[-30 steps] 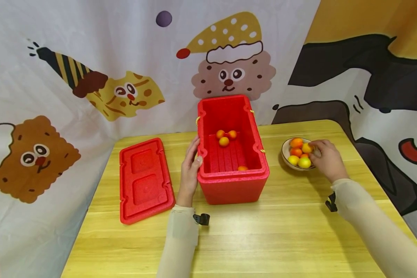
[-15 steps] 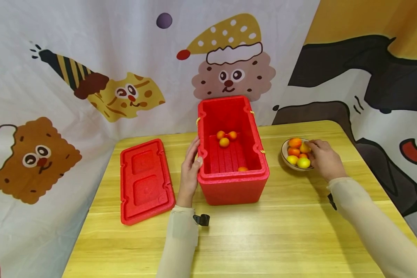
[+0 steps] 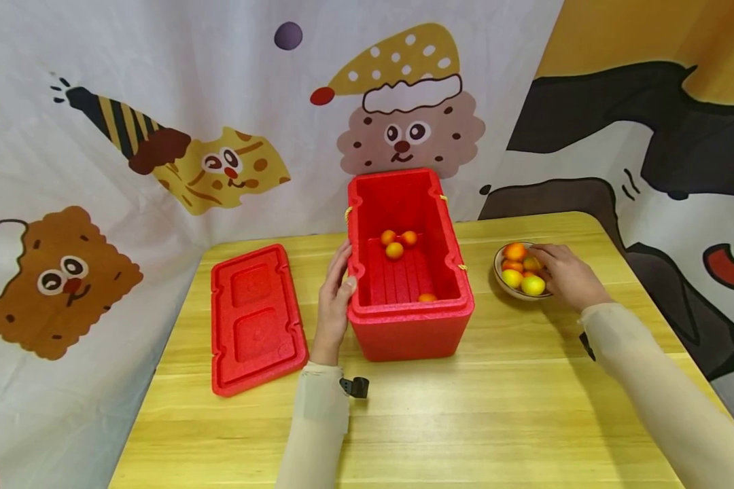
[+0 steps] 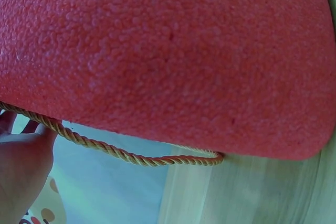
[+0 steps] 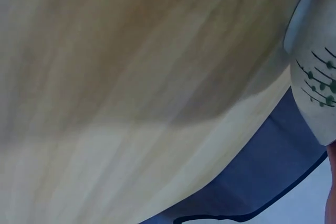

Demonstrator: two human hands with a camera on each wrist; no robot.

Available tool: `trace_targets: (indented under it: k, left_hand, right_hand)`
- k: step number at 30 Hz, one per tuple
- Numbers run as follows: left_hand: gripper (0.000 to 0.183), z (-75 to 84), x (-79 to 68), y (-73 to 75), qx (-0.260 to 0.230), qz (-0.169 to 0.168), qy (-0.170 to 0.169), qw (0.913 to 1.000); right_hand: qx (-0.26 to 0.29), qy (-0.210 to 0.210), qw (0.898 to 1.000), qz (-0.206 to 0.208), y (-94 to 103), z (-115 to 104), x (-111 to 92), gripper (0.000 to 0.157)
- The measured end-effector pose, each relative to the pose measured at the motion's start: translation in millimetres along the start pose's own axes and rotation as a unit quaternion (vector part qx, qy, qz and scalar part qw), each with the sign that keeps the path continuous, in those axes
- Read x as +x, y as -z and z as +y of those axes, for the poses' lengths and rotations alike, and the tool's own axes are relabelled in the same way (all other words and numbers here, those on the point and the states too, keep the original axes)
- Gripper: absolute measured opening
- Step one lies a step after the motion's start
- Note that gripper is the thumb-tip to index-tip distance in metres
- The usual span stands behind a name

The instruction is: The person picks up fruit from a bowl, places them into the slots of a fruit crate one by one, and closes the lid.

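From the head view, we look down at a pale wood counter [image 3: 440, 421] in front of a cartoon-printed cloth [image 3: 220, 41]. A red box [image 3: 410, 339] stands at the middle, its top uncovered; inside we see four orange fruits [image 3: 394, 250], three close together toward the far end and one partly hidden by the near wall. Its red lid [image 3: 257, 319] lies flat to the left. The left hand [image 3: 333, 292] lies against the box's left side, fingers stretched out along the wall and thumb at the rim. On the right is a small bowl [image 3: 502, 284] of yellow and orange fruits [image 3: 533, 284]. The right hand [image 3: 567, 275] reaches over its right edge, fingers angled down at the fruits; we cannot tell how far apart they are or whether they grip one. In the left wrist view, the box's grainy wall fills most of the frame, with a twisted gold rope [image 4: 131, 157] looping beside the hand. In the right wrist view, we find the bowl's outside, painted with dark sprigs, and a fingertip by its rim.
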State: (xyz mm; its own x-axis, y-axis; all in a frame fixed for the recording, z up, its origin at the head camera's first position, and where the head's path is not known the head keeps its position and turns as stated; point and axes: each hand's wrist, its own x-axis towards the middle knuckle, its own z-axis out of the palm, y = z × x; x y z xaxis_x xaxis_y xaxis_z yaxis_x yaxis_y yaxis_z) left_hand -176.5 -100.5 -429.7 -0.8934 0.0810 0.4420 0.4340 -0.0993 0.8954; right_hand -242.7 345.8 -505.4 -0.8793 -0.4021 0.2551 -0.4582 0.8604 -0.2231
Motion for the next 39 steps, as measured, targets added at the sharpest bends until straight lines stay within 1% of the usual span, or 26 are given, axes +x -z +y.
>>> trace_targets:
  k: [2,5,10,13,16,20,23,25,27,30,35,39]
  left_hand:
    - [0.053,-0.2,-0.2,0.1,0.003,0.001,-0.002,1.0000]
    - [0.053,-1.0,0.2,0.3,0.007,0.004,-0.004,1.0000]
    - [0.053,-1.7,0.4,-0.2,0.003,0.002,-0.003,1.0000]
    - [0.054,-1.6,-0.1,-0.6,0.002,0.001,-0.001,1.0000]
    - [0.054,-1.6,-0.3,-0.6,0.000,0.001,0.000,1.0000]
    - [0.054,-1.2,0.0,-0.5,-0.001,0.001,-0.001,1.0000]
    - [0.054,-1.0,0.1,-0.3,0.001,0.001,-0.003,1.0000]
    - [0.054,-1.0,0.1,0.0,0.001,0.001,-0.002,1.0000]
    - [0.054,-1.2,0.0,0.4,0.001,0.000,0.001,1.0000]
    - [0.054,-1.2,-0.2,1.0,0.000,-0.002,0.005,1.0000]
    - [0.054,-1.3,0.2,1.4,-0.009,-0.005,0.003,0.9999]
    - [0.054,-1.1,0.2,1.0,-0.016,-0.004,-0.001,0.9999]
  right_hand:
    - [0.008,-0.003,1.000,-0.026,1.6,0,3,0.054]
    - [0.017,-0.012,0.998,-0.057,2.8,-1,8,0.051]
    - [0.021,-0.036,0.996,-0.078,2.1,-1,11,0.046]
    - [0.029,-0.055,0.995,-0.079,2.5,-2,11,0.044]
    - [0.042,-0.073,0.994,-0.067,4.9,-4,11,0.041]
    - [0.059,-0.091,0.993,-0.042,11.2,-8,11,0.035]
    - [0.084,-0.114,0.989,-0.030,15.8,-9,10,0.034]
    - [0.114,-0.137,0.984,-0.021,18.8,-9,10,0.036]
    - [0.150,-0.161,0.975,-0.012,21.8,-8,9,0.038]
    - [0.195,-0.184,0.963,0.007,26.6,-10,8,0.040]
    - [0.224,-0.195,0.954,0.046,34.6,-17,11,0.040]
    - [0.236,-0.204,0.948,0.061,41.4,-25,14,0.042]
